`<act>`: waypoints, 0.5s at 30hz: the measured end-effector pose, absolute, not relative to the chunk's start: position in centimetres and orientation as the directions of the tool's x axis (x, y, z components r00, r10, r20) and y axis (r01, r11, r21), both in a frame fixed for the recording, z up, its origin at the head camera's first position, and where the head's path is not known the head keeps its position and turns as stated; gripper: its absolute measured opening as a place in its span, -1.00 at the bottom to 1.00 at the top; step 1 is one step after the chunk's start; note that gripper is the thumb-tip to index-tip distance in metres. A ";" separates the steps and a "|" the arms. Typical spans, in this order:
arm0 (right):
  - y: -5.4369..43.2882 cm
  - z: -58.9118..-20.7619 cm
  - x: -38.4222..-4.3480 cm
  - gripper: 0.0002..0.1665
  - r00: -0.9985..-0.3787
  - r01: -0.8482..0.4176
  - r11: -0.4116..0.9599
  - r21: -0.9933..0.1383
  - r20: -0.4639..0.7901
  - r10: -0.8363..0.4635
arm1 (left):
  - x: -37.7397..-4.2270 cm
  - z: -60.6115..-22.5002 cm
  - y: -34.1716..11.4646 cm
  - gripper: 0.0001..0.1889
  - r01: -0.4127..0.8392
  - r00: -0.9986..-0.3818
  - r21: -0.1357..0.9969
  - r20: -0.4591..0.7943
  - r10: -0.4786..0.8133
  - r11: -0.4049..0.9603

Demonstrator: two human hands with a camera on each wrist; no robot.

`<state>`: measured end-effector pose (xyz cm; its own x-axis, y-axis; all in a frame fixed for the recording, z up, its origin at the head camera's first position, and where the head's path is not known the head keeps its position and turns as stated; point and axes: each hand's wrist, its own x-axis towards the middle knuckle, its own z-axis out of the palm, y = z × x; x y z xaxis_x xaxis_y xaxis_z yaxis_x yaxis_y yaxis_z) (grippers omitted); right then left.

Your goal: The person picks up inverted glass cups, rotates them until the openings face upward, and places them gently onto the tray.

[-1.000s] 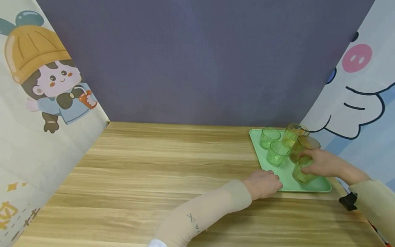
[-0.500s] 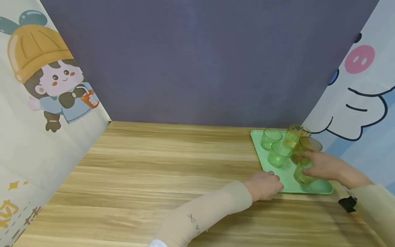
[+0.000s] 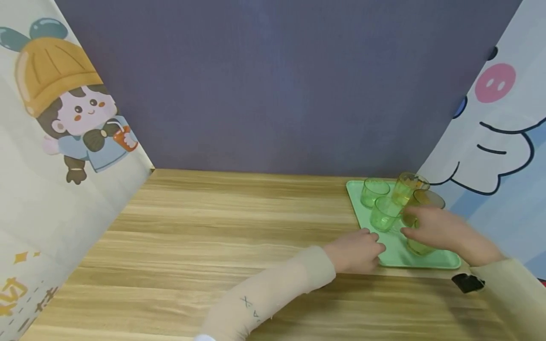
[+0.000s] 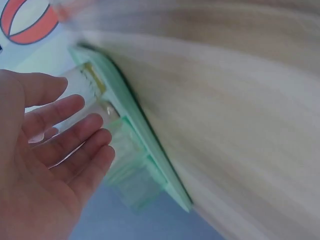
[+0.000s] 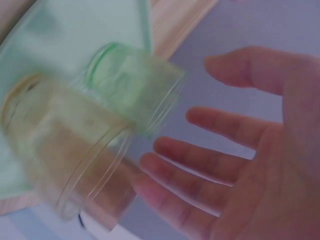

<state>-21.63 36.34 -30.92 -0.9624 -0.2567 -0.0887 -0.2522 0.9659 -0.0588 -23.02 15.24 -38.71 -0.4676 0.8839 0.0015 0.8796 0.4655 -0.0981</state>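
On a light green tray (image 3: pixel 394 258) stand several clear tinted glasses. Two green glasses (image 3: pixel 384 215) are on its left side, a yellow glass (image 3: pixel 403 189) is at the back, and a brownish glass (image 3: pixel 432 199) is behind my right hand (image 3: pixel 439 229). That hand hovers over the yellow-green front glass (image 3: pixel 420 247), partly hiding it. The right wrist view has its fingers spread, holding nothing, beside the glass rims. My left hand (image 3: pixel 356 248) is by the tray's left front corner. In the left wrist view its fingers are relaxed, with nothing in them.
The tray sits at the right end of a wood-grain table (image 3: pixel 213 227). A dark grey panel (image 3: pixel 277 85) rises behind it. Printed cartoon walls stand left and right. A black object (image 3: pixel 468 282) shows at my right sleeve.
My right hand has let go of the yellow-green front glass and shifted left. My left hand has drawn slightly left from the tray's corner. The glasses stay in place.
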 end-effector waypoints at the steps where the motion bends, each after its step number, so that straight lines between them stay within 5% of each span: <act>1: 35.9 -30.9 -21.6 -0.33 -0.962 -0.258 0.964 -0.061 -0.079 -0.263 | -23.2 -38.5 14.8 -0.77 0.878 -0.469 -0.099 0.012 0.883 0.468; 15: 31.2 -32.0 -22.3 -0.28 -0.959 -0.280 0.944 -0.175 0.006 -0.283 | -24.8 -37.2 8.4 -0.71 0.785 -0.607 -0.076 0.104 0.788 0.615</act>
